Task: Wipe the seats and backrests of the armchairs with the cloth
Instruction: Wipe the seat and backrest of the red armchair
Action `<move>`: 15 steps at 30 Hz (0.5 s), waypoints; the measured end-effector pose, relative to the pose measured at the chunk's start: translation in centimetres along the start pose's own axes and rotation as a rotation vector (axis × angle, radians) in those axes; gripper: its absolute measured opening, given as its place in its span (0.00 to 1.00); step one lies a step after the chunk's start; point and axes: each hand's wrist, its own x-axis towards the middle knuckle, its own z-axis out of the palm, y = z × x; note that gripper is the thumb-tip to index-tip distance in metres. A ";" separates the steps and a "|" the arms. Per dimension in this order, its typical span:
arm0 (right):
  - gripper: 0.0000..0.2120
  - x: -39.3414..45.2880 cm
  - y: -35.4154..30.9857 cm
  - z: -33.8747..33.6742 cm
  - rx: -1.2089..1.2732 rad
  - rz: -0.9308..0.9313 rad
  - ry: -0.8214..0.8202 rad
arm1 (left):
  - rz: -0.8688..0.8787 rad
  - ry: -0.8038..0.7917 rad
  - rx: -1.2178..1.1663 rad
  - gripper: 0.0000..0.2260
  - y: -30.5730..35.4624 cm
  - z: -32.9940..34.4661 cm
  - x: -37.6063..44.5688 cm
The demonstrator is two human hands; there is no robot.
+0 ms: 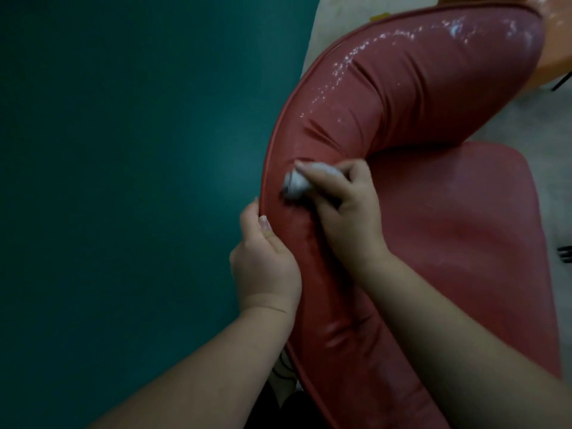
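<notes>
A dark green wall (pixel 123 150) fills nine o'clock. Pale floor (pixel 337 23) shows at twelve. An orange seat (pixel 554 35) sits at two.

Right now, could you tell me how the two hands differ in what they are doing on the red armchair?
The right hand grips a bunched grey-white cloth and presses it on the inner face of the backrest; the left hand holds no cloth. The left hand grips the backrest's outer piped edge, thumb on the front, while the right hand lies further in, nearer the seat. Both touch the same curved backrest, close together.
</notes>
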 end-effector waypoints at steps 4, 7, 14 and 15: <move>0.17 0.9 0.2 -0.2 0.062 0.062 -0.033 | -0.013 -0.005 0.030 0.17 -0.3 0.0 0.0; 0.20 -5.2 0.7 -2.8 0.057 0.000 -0.146 | -0.037 0.003 0.004 0.16 -0.3 0.0 -0.1; 0.21 -5.9 1.0 -2.5 0.046 0.159 -0.055 | -0.057 -0.010 0.013 0.16 -0.1 0.2 -0.1; 0.21 -4.0 0.8 -1.5 0.048 0.183 0.007 | -0.055 -0.005 0.009 0.16 -0.1 0.2 0.0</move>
